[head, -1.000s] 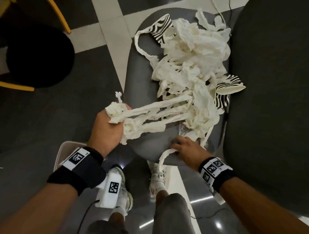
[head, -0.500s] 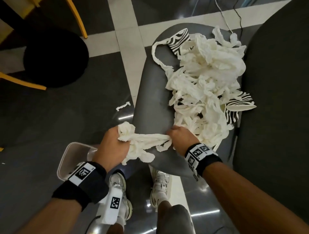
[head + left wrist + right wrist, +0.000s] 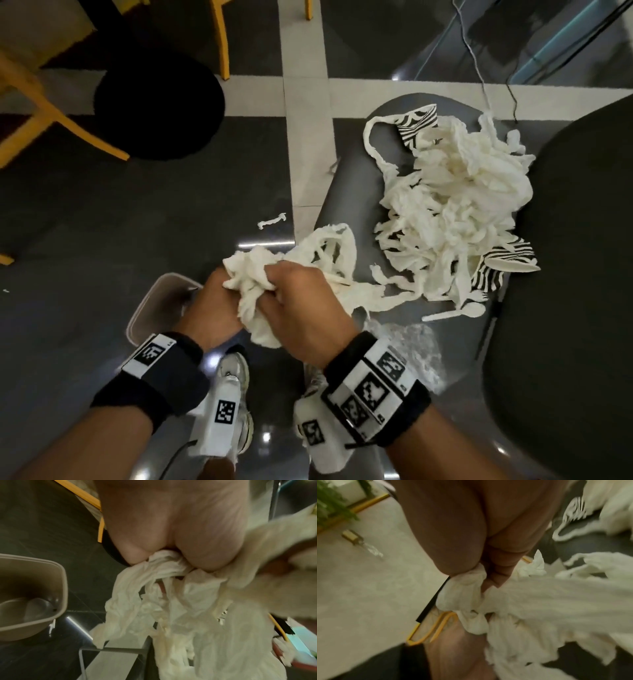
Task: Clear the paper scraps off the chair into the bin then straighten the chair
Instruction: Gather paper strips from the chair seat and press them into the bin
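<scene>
A heap of white paper scraps (image 3: 455,212) lies on the dark grey chair seat (image 3: 346,205), mixed with black-and-white striped pieces (image 3: 419,125). My left hand (image 3: 214,308) and right hand (image 3: 301,301) both grip one bunched wad of paper scraps (image 3: 253,274) off the seat's near left edge, with strips trailing back toward the heap. The wad (image 3: 171,601) hangs below my left palm in the left wrist view. In the right wrist view my fingers (image 3: 498,566) curl round the paper (image 3: 465,588). The beige bin (image 3: 161,301) stands on the floor just under my left hand; its open mouth (image 3: 34,595) shows.
A loose paper scrap (image 3: 272,221) lies on the dark floor left of the chair. A white plastic spoon (image 3: 455,312) and crinkled clear plastic (image 3: 414,349) sit at the seat's near edge. A black round stool (image 3: 159,106) with yellow legs stands at back left. The chair's dark backrest (image 3: 565,274) fills the right.
Both hands have come together on the bunch and drawn it left, off the seat edge toward the bin. The right hand moved from the heap's edge to the wad.
</scene>
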